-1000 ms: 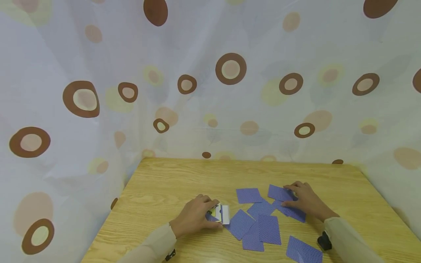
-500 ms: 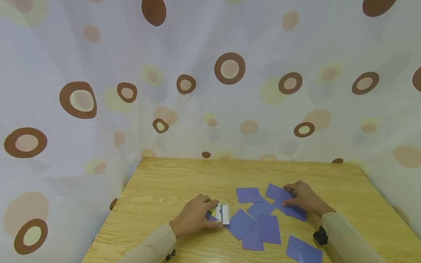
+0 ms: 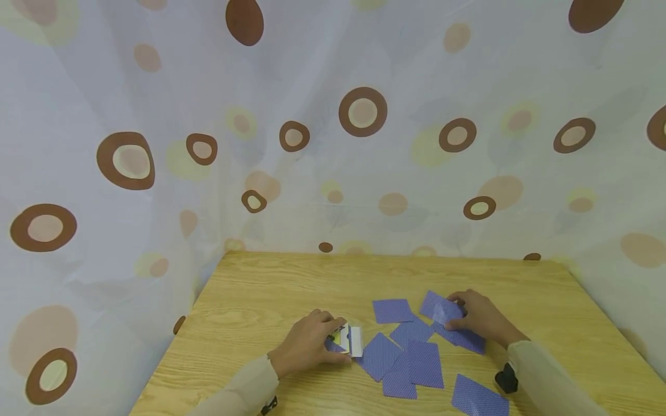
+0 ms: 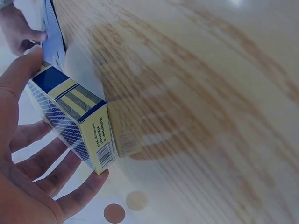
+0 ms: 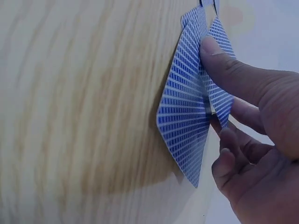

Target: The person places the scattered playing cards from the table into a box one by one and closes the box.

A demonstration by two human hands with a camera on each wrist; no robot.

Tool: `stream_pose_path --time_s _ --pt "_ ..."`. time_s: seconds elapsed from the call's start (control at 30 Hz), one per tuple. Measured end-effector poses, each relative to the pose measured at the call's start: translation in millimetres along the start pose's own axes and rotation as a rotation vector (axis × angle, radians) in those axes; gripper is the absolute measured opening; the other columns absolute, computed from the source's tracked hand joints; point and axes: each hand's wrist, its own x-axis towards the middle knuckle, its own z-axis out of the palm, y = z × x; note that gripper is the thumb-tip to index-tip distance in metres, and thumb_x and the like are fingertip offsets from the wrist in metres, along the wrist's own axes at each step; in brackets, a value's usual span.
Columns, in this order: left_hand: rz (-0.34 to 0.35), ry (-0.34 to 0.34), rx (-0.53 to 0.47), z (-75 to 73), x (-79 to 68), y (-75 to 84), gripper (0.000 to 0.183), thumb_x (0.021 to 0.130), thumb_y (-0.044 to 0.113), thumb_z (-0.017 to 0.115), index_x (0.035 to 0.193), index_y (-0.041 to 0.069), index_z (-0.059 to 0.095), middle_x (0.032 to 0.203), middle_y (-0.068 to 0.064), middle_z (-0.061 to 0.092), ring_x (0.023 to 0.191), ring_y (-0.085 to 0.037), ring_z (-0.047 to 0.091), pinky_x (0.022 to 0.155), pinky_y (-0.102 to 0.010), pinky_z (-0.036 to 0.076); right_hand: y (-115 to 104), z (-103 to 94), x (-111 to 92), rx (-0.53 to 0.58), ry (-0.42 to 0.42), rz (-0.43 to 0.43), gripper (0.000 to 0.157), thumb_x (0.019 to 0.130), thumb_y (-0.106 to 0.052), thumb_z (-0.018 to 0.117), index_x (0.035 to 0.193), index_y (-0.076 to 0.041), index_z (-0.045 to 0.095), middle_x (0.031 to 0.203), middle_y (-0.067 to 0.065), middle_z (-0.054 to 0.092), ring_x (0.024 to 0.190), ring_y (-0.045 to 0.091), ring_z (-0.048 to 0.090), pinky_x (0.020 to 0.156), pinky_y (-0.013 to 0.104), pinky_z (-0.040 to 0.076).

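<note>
My left hand holds a playing-card box between thumb and fingers at the middle of the table. The box lies on its side, its white flap open to the right, with a cut-out edge showing. My right hand pinches a blue-backed playing card between thumb and fingers. That card is tilted up from the table and catches the light in the head view. Right beneath it lies another blue-backed card. More cards, such as a face-down one, spread between the two hands, several of them overlapping.
A single face-down card lies nearer the front, left of the right sleeve. The wooden table ends at a white curtain with brown rings, hanging behind and along both sides.
The card at my right hand has shifted slightly left and tilted, so it now shines. My right hand has moved a little left with it. The left hand and box stay put.
</note>
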Motion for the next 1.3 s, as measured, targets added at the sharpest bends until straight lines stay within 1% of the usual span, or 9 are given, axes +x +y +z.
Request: stream_pose_path --time_s 0.07,0.17,0.23,0.3,0.4,0.47,0.63,0.87,1.3 --pt "-0.001 -0.003 0.003 -0.3 -0.3 0.2 0.078 0.081 0.068 0.075 0.136 0.013 0.067 0.118 -0.001 0.068 0.104 -0.016 0.06 0.079 -0.025 0.052 -2 0.6 -1 -0.028 -0.01 -0.014 0.072 0.078 -0.034 0.091 0.129 0.009 0.064 0.109 0.018 0.062 0.092 0.027 0.059 0.077 0.045 0.052" --pt "-0.005 -0.007 0.001 -0.3 -0.4 -0.1 0.078 0.081 0.068 0.075 0.136 0.014 0.067 0.118 -0.001 0.067 0.105 -0.016 0.06 0.08 -0.025 0.053 -6 1.3 -3 -0.068 -0.025 -0.042 0.074 0.082 -0.033 0.087 0.132 0.014 0.06 0.106 0.019 0.058 0.083 0.022 0.051 0.069 0.037 0.047" --pt "-0.008 -0.01 -0.004 -0.3 -0.7 -0.2 0.078 0.081 0.068 0.075 0.136 0.014 0.067 0.118 -0.001 0.067 0.105 -0.016 0.06 0.08 -0.026 0.053 -9 2.2 -5 -0.06 -0.035 -0.033 0.077 0.085 -0.035 0.086 0.134 0.017 0.057 0.104 0.018 0.055 0.082 0.021 0.047 0.067 0.034 0.044" --pt "-0.009 -0.011 -0.007 0.0 -1.0 -0.4 0.078 0.081 0.069 0.074 0.136 0.014 0.067 0.117 -0.001 0.067 0.104 -0.015 0.059 0.08 -0.026 0.053 -10 3.2 -7 -0.054 -0.05 -0.033 0.081 0.085 -0.039 0.084 0.134 0.019 0.055 0.103 0.017 0.053 0.083 0.021 0.045 0.067 0.034 0.043" --pt "-0.011 -0.016 -0.024 0.3 -1.7 -0.5 0.079 0.082 0.07 0.073 0.137 0.014 0.067 0.118 -0.001 0.067 0.103 -0.014 0.058 0.078 -0.025 0.051 -13 4.1 -9 -0.06 -0.067 -0.03 0.089 0.085 -0.048 0.082 0.136 0.019 0.054 0.103 0.016 0.053 0.087 0.021 0.046 0.07 0.036 0.044" --pt "-0.013 -0.019 -0.031 0.9 -1.8 -0.8 0.079 0.082 0.07 0.073 0.137 0.013 0.067 0.118 -0.001 0.066 0.103 -0.015 0.058 0.077 -0.025 0.051 -13 4.3 -10 -0.074 -0.069 -0.041 0.09 0.085 -0.05 0.082 0.136 0.019 0.053 0.104 0.017 0.053 0.089 0.022 0.048 0.072 0.038 0.046" --pt "-0.015 -0.021 -0.039 0.7 -0.8 -1.0 0.08 0.082 0.07 0.073 0.138 0.013 0.066 0.12 -0.002 0.066 0.105 -0.016 0.058 0.078 -0.026 0.051 -10 5.3 -8 -0.103 -0.035 -0.062 0.087 0.084 -0.047 0.083 0.135 0.017 0.055 0.108 0.02 0.054 0.086 0.02 0.05 0.072 0.039 0.048" --pt "-0.018 -0.035 -0.028 1.4 0.0 -1.8 0.082 0.08 0.072 0.072 0.138 0.014 0.066 0.119 -0.001 0.066 0.104 -0.014 0.057 0.077 -0.024 0.05 -11 3.5 -11 -0.123 0.036 -0.11 0.08 0.082 -0.045 0.086 0.131 0.013 0.061 0.105 0.014 0.054 0.081 0.015 0.046 0.066 0.03 0.046" --pt "-0.008 -0.017 -0.044 1.9 0.4 -2.2 0.08 0.082 0.07 0.073 0.137 0.012 0.067 0.118 -0.002 0.067 0.102 -0.015 0.058 0.074 -0.023 0.049 -11 0.8 -16 -0.113 0.059 -0.092 0.079 0.085 -0.049 0.082 0.134 0.009 0.061 0.106 0.012 0.054 0.081 0.015 0.046 0.066 0.03 0.045"
